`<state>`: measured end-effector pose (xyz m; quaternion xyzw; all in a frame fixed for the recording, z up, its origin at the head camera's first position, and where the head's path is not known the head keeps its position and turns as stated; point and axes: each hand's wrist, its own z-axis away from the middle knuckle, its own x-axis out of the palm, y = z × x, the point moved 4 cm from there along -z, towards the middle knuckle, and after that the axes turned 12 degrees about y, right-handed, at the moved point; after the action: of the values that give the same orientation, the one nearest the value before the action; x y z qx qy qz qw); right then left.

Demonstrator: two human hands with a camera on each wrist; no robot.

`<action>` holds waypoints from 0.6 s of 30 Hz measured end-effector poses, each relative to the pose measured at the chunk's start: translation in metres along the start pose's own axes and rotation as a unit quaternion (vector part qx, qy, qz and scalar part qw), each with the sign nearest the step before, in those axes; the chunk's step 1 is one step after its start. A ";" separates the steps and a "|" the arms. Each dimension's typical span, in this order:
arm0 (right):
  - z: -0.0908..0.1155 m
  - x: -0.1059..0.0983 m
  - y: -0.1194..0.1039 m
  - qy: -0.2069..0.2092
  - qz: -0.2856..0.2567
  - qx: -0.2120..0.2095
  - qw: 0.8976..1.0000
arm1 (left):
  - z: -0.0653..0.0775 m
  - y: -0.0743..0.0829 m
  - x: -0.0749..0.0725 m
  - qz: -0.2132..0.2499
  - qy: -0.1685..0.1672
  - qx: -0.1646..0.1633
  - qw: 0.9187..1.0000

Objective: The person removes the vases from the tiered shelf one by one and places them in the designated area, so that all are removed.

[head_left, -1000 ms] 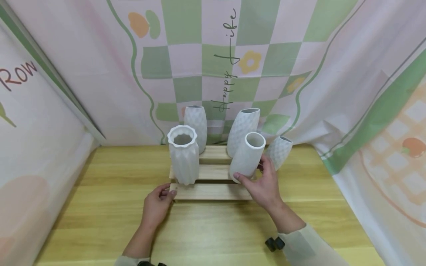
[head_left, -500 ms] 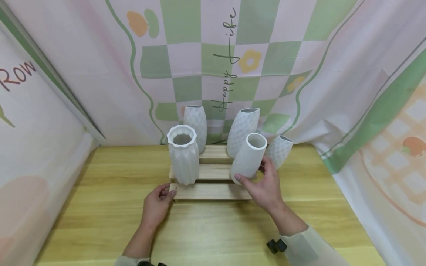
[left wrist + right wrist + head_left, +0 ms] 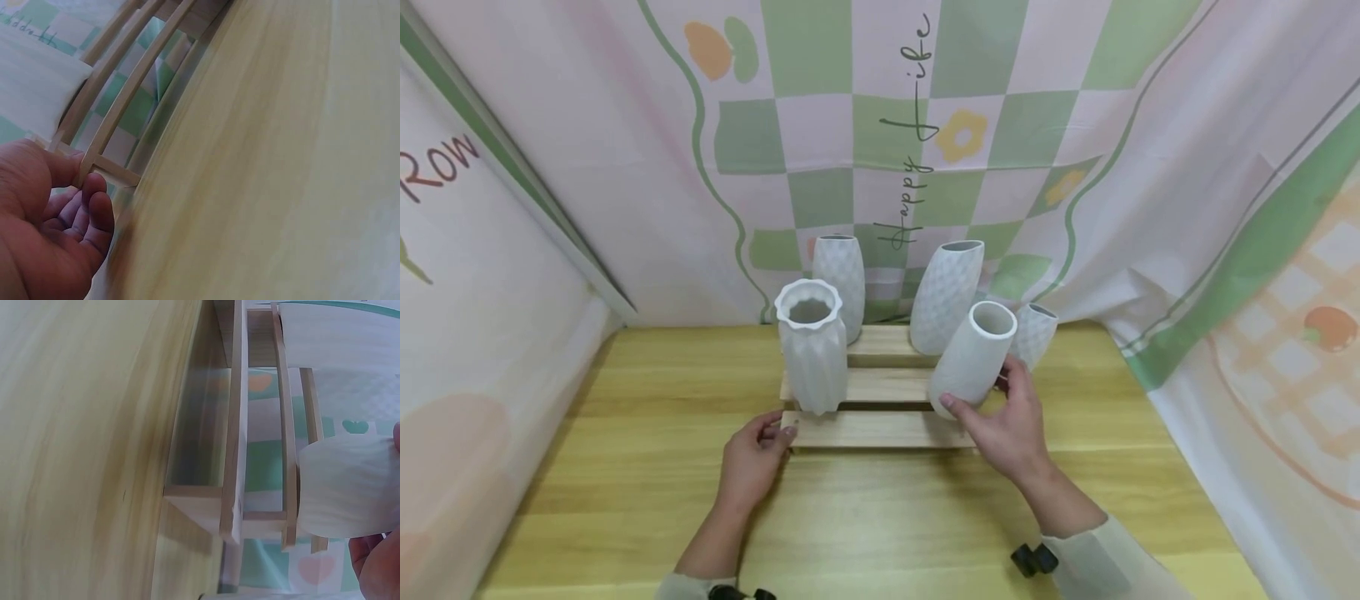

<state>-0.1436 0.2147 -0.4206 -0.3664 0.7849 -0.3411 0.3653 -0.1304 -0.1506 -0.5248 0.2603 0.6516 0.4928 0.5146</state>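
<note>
A slatted wooden rack [image 3: 880,430] stands on the table, its front slat pinched at the left end between thumb and fingers of my left hand [image 3: 751,460]. In the left wrist view the rack's slat end [image 3: 87,164] sits between thumb and fingertips. My right hand [image 3: 1009,423] grips a smooth white vase [image 3: 972,360] low on its side, thumb in front and fingers behind. That vase leans right over the rack's right end. In the right wrist view, the vase's base [image 3: 312,487] is right beside the rack's slats. A white fluted vase [image 3: 814,367] stands at the rack's left.
Two white diamond-textured vases, one at back left [image 3: 841,287] and one at back right [image 3: 946,302], stand on the rear slat. A smaller textured vase [image 3: 1036,333] is partly hidden behind the held one. Printed curtains [image 3: 895,133] hang behind the wooden table [image 3: 655,467].
My right hand has shifted slightly to the right with the smooth vase, uncovering more of the rack's front slat. My left hand keeps its hold on the rack's left corner.
</note>
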 end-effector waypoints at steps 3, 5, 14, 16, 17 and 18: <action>0.001 -0.004 0.002 0.003 0.000 0.006 1.000 | 0.001 0.000 0.000 0.004 -0.001 -0.002 1.000; 0.001 -0.007 0.002 0.005 0.001 0.008 1.000 | 0.000 0.000 0.000 0.003 -0.003 -0.002 1.000; 0.003 -0.017 0.004 0.006 0.005 0.016 1.000 | 0.001 0.000 -0.001 0.010 -0.005 -0.013 1.000; 0.003 -0.020 0.005 0.008 0.010 0.021 1.000 | 0.001 0.000 -0.001 0.011 -0.006 -0.013 1.000; 0.004 -0.022 0.005 0.009 0.015 0.023 1.000 | 0.001 0.000 0.000 0.011 -0.006 -0.013 1.000; 0.004 -0.023 0.006 0.011 0.018 0.024 0.999 | 0.001 0.000 0.000 0.011 -0.006 -0.013 1.000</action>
<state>-0.1317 0.2360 -0.4196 -0.3399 0.7866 -0.3573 0.3716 -0.1295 -0.1504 -0.5245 0.2633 0.6395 0.5052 0.5162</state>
